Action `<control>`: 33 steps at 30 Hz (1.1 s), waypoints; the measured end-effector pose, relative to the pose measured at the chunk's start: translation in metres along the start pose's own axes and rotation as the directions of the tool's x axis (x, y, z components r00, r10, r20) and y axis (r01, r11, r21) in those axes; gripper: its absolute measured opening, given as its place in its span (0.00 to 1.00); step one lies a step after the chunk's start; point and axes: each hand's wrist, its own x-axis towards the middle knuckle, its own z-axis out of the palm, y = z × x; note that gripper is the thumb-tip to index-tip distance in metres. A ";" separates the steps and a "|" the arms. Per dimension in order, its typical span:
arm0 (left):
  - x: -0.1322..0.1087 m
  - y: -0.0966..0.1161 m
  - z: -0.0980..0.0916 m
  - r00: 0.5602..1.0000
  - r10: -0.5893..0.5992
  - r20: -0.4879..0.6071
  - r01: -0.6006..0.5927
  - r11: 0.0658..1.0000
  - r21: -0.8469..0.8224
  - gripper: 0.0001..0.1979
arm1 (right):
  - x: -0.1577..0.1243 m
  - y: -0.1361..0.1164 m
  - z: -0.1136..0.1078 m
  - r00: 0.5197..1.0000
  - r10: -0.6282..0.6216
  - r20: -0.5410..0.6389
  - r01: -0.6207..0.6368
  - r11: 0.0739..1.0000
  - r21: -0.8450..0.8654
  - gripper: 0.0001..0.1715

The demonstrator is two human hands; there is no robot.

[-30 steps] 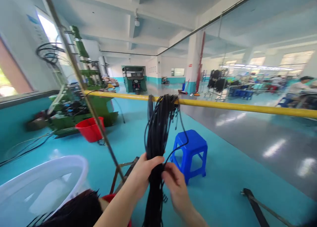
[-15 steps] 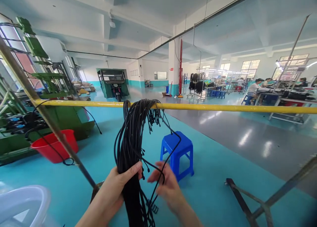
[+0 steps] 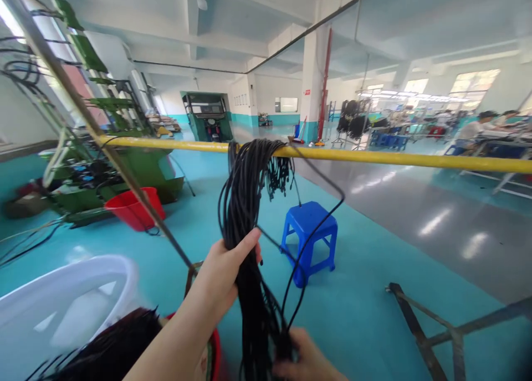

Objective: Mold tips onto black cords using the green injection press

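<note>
Gripping cords (image 3: 243, 201), left hand (image 3: 226, 267) above right hand (image 3: 306, 358)

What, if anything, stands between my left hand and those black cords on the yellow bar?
Nothing visible does: your left hand is closed around the black cords, below the yellow bar.

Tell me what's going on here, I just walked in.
Someone is handling a bundle of black cords slung over a yellow bar. The left hand grips the bundle below the bar. The right hand is lower down at the cords, too blurred to tell its exact grip. Some cords loop out to the right, in front of a blue stool on the floor. A white tub stands at the lower left.
</note>
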 end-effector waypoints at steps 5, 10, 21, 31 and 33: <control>0.010 -0.002 -0.002 0.996 0.090 0.019 -0.091 0.996 0.008 0.17 | -0.009 -0.002 -0.060 0.814 -0.413 -0.408 0.145 0.825 -0.546 0.07; 0.019 -0.010 -0.002 0.995 0.097 0.030 -0.098 0.994 0.043 0.17 | -0.017 -0.001 -0.089 0.952 -0.305 -0.025 0.205 0.697 -0.687 0.08; 0.022 -0.010 -0.007 0.993 0.108 0.037 -0.108 0.994 -0.009 0.13 | -0.004 -0.005 -0.083 0.960 0.110 0.259 0.007 0.910 -0.416 0.09; 0.028 0.004 -0.024 0.962 -0.003 0.272 0.025 0.997 -0.076 0.07 | 0.093 -0.054 -0.038 0.962 -0.195 0.193 0.141 0.955 0.260 0.17; 0.031 0.006 -0.028 0.952 -0.004 0.307 0.038 0.994 -0.104 0.08 | 0.099 -0.059 -0.041 0.985 -0.156 0.075 0.132 0.959 0.252 0.16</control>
